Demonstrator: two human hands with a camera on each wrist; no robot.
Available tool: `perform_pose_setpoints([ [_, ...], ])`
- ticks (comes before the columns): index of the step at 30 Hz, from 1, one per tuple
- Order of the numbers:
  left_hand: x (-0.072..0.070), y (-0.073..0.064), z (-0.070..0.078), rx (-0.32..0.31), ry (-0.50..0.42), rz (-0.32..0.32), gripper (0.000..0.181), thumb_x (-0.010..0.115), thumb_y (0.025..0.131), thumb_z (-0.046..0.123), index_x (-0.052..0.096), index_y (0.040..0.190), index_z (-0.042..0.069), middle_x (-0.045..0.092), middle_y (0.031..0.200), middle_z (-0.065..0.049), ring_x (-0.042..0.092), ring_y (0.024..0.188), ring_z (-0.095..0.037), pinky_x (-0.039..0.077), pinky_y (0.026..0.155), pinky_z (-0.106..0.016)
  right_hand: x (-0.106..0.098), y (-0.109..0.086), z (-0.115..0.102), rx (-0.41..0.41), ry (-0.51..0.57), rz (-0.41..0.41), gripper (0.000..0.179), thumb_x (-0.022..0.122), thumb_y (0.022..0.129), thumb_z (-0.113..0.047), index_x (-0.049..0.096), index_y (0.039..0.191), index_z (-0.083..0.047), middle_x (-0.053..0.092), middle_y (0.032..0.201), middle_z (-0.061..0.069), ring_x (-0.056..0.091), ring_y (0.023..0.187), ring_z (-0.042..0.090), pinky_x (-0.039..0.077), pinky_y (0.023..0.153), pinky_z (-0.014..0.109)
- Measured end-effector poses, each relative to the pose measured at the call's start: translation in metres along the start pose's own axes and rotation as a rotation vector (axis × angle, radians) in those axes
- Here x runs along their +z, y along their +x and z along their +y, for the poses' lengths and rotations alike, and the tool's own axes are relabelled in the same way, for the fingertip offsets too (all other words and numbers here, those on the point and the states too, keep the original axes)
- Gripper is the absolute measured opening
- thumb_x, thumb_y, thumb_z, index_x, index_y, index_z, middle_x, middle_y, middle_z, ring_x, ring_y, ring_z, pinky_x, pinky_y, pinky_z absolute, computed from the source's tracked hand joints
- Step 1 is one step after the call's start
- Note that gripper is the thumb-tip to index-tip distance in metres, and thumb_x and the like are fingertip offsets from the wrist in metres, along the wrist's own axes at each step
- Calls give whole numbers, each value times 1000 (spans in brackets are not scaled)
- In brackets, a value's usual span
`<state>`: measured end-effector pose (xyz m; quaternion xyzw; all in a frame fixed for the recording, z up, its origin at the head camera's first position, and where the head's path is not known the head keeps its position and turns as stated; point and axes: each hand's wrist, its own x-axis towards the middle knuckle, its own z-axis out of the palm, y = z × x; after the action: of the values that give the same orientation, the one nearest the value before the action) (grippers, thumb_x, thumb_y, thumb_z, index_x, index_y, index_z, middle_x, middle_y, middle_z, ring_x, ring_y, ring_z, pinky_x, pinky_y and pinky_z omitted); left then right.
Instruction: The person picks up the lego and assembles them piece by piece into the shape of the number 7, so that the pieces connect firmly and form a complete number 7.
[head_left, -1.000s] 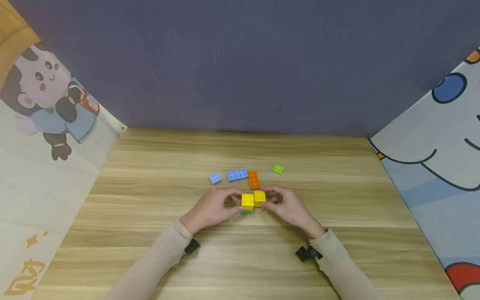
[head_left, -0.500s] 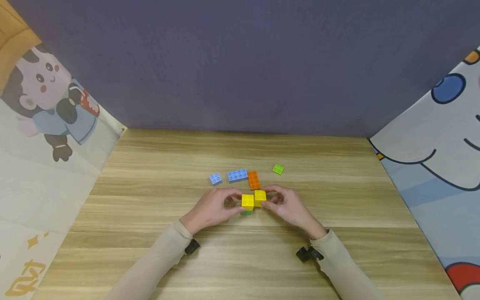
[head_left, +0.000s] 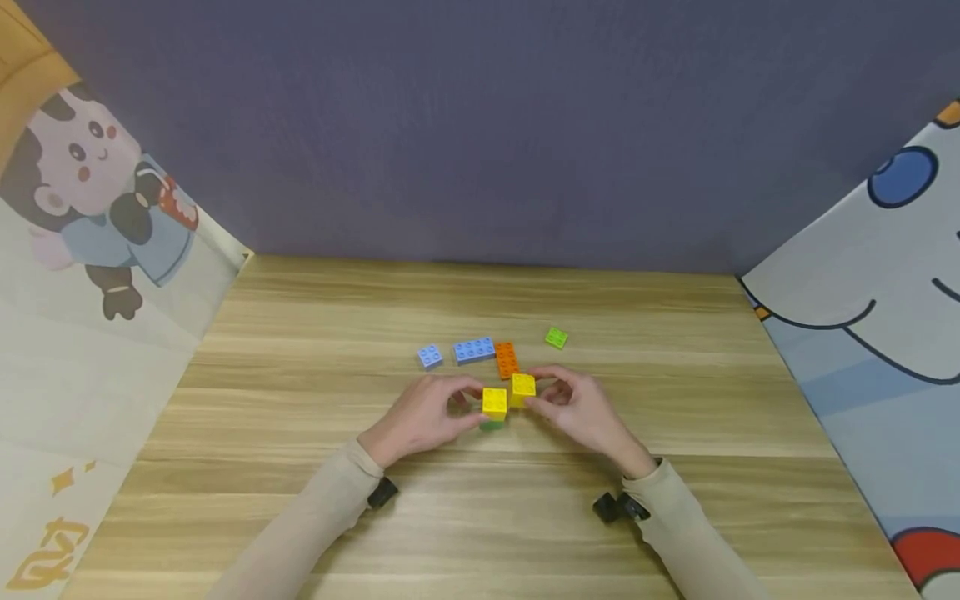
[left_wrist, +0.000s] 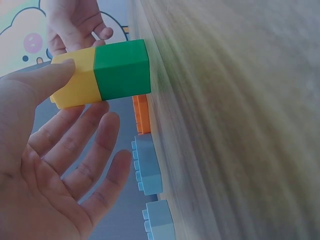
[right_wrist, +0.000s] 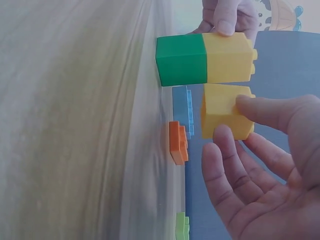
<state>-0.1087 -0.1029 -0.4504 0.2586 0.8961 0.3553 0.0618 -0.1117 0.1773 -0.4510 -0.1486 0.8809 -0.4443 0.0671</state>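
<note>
Thumb and fingers of my left hand (head_left: 429, 423) pinch a yellow building brick (head_left: 494, 405) by its sides. That brick sits squarely on a green brick (left_wrist: 122, 70), whose lower end is near or on the table; the wrist views show the two joined. My right hand (head_left: 588, 419) holds a second yellow brick (right_wrist: 223, 113) between thumb and fingertips. This one is off the table, at about the height of the stacked yellow brick. A narrow gap parts it from the stack, and nothing is under it.
Behind the hands lie an orange brick (head_left: 507, 361), a long blue brick (head_left: 474, 351) and a small blue brick (head_left: 430, 357). A flat lime-green brick (head_left: 557, 337) lies farther right. The wooden table (head_left: 337, 317) meets a dark wall (head_left: 480, 142) at the back.
My right hand has moved its yellow brick slightly up and to the right, widening the gap from the stack. The left hand keeps its hold and hardly shifts.
</note>
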Motion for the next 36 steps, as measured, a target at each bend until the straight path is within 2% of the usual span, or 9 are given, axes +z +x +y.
perform_pose_setpoints([
  [6,0,1,0,-6,3,-3,38,84,93,35,75,127,20,80,119,3,73,95,-11,60,85,-31,-1,-1,-1,-11,-1,16,42,84,93,-15,71,133,-9,80,99,7,74,81,13,63,71,26],
  [14,0,0,1,-14,-2,-5,39,84,93,35,75,128,20,80,120,3,73,96,-11,61,86,-31,-2,-2,-5,-34,25,30,41,84,93,-15,72,132,-8,81,106,9,77,90,18,67,80,33],
  [22,0,0,2,-8,6,-6,39,84,94,36,75,128,19,80,121,2,73,96,-11,61,86,-31,-4,-5,-13,-43,51,61,42,84,92,-13,72,131,-7,79,117,12,78,97,23,66,82,31],
  [29,0,1,2,0,8,-1,40,84,94,36,75,128,18,80,121,2,74,95,-12,61,86,-31,-7,-6,-19,-55,67,82,41,84,93,-14,72,132,-7,77,122,14,77,105,28,67,88,40],
  [36,-1,0,2,-4,8,0,41,84,93,36,76,129,16,80,121,1,74,96,-12,61,87,-31,-7,-6,-21,-56,132,91,41,84,92,-11,71,131,-6,75,127,15,76,110,32,66,92,42],
])
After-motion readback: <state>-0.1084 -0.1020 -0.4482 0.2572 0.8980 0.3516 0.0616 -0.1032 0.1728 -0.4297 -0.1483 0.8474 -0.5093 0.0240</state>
